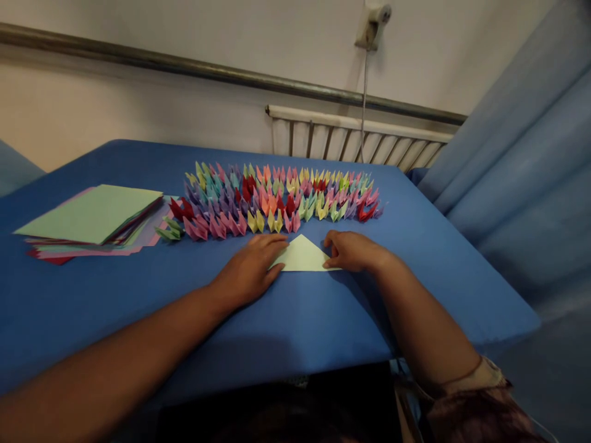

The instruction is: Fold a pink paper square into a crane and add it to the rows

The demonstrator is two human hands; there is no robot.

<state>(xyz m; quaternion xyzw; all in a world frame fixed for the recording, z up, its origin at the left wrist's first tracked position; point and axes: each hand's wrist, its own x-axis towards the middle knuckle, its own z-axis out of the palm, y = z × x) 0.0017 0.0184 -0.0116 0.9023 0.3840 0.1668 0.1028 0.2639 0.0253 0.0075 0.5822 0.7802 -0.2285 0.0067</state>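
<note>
A pale yellow-green sheet of origami paper (302, 255), folded into a triangle, lies on the blue-covered table (295, 332) with its tip pointing away from me. My left hand (252, 266) rests over its left corner, fingers stretched out and thumb apart at the lower edge. At the right corner, my right hand (353, 249) has curled fingers, with thumb and fingertips pinching the paper there. Just beyond the triangle stand rows of folded paper cranes (272, 203) in pink, purple, yellow, red and green.
To the left lies a stack of coloured paper sheets (92, 212), light green on top. Behind the table are a metal rail (207, 71), a radiator (351, 126) and a wall socket (372, 31) with a hanging cord. A blue curtain (517, 141) hangs along the right.
</note>
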